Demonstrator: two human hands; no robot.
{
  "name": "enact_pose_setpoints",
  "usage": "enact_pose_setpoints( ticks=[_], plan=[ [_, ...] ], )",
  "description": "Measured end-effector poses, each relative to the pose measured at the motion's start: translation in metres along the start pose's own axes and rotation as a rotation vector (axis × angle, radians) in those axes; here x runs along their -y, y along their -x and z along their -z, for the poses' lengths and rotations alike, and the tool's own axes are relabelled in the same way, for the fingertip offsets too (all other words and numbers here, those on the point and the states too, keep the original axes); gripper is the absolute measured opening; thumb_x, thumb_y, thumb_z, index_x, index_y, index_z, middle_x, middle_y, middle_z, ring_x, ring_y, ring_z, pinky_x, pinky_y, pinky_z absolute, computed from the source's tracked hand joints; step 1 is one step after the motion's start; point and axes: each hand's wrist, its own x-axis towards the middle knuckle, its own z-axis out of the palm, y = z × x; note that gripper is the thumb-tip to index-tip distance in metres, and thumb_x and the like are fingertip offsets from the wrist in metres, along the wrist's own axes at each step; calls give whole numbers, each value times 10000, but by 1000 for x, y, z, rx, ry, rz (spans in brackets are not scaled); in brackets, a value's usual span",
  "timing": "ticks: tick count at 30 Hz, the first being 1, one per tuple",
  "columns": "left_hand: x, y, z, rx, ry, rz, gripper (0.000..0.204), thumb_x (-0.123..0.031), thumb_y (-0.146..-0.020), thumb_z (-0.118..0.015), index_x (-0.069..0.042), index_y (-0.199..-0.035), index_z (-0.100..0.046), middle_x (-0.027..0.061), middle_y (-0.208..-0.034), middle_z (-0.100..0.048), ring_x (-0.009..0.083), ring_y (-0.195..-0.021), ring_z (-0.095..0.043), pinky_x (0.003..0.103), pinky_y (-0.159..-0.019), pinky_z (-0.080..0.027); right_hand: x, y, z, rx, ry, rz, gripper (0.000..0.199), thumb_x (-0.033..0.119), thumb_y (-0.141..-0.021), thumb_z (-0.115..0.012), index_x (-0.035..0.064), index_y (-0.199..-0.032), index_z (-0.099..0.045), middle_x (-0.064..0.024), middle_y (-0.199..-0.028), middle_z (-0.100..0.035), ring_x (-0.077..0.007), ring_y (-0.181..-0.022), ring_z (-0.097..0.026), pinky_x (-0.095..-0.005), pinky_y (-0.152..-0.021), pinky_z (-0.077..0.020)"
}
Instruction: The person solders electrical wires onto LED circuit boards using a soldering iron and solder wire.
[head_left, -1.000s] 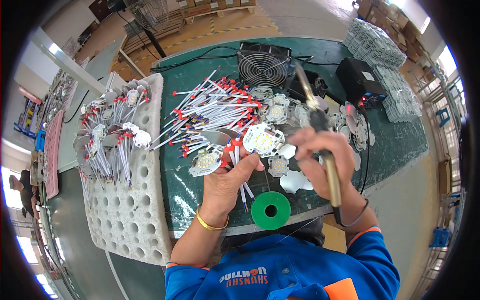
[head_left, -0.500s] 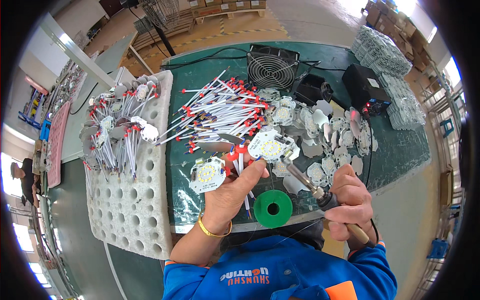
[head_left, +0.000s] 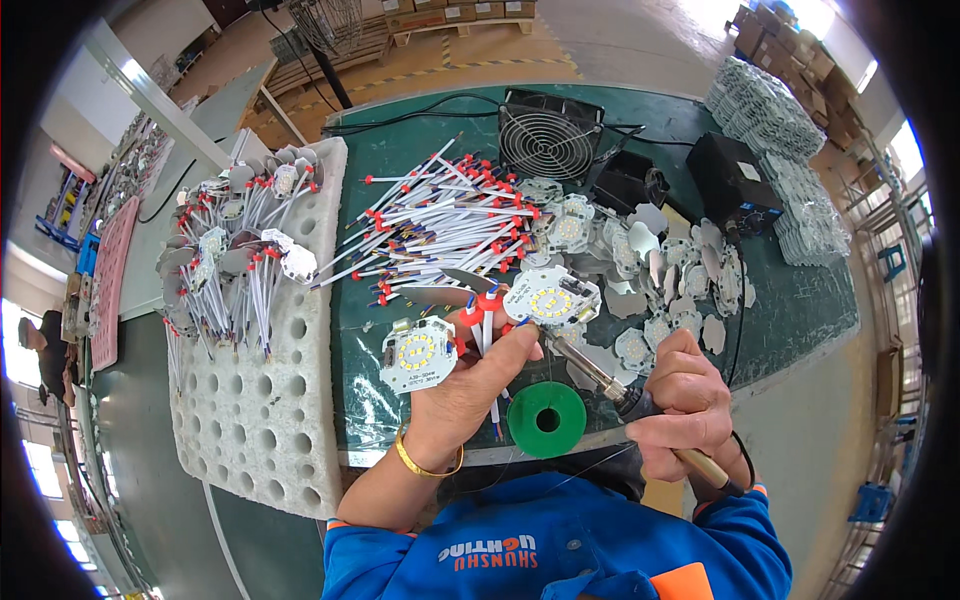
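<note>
My left hand (head_left: 462,392) is closed around a small bunch of white wires (head_left: 488,335) with red collars, joined to round LED boards. One white LED board (head_left: 415,356) sticks out left of the fingers; another LED board (head_left: 552,298), with a ring of yellow LEDs, faces up on the right. In my right hand (head_left: 688,405) is a soldering iron (head_left: 597,376), slanting up and left. Its tip is at the lower edge of the right board, by my left thumb; whether it touches is too small to tell. A green solder spool (head_left: 570,418) lies just below.
Loose white wires (head_left: 440,235) are heaped behind my left hand. LED boards and metal discs (head_left: 655,270) spread to the right. Farther back stand a fan (head_left: 547,140) and a black soldering station (head_left: 735,180). A white foam block (head_left: 255,420) holds finished-looking wired boards at left.
The soldering iron's tip has moved left and down to the lower edge of the right LED board, my right hand shifting slightly left. My left hand keeps its hold, the boards tilting slightly.
</note>
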Motion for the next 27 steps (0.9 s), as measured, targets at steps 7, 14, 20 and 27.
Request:
enact_pose_setpoints(
  ticks=[7,14,20,27],
  plan=[
    [0,-2,0,-5,-12,25,109,-9,-786,-634,4,-875,-571,46,-763,-595,114,-715,-592,253,-665,-489,-3,-1,0,15,61,30,350,48,-500,-582,149,-829,-647,20,-581,-417,-148,-486,-416,-297,-543,-319],
    [4,-5,0,-46,6,51,116,-31,-794,-637,-6,-891,-578,52,-774,-610,111,-718,-590,245,-672,-478,-4,-1,-7,22,160,64,310,34,-520,-582,128,-812,-629,10,-571,-428,-154,-482,-419,-303,-540,-320],
    [4,-11,3,-10,63,107,73,-62,-798,-638,-25,-852,-605,42,-758,-618,86,-695,-559,218,-620,-419,-7,1,-6,-136,-139,-69,243,-51,-630,-511,60,-832,-591,-18,-571,-445,-170,-475,-417,-317,-539,-317],
    [1,-17,-2,-24,45,203,49,-54,-781,-631,-45,-771,-583,51,-705,-607,68,-594,-497,197,-522,-341,-15,-14,-2,-177,-28,-18,226,-42,-628,-511,26,-829,-588,-36,-571,-449,-189,-484,-421,-323,-507,-310]
  ],
)
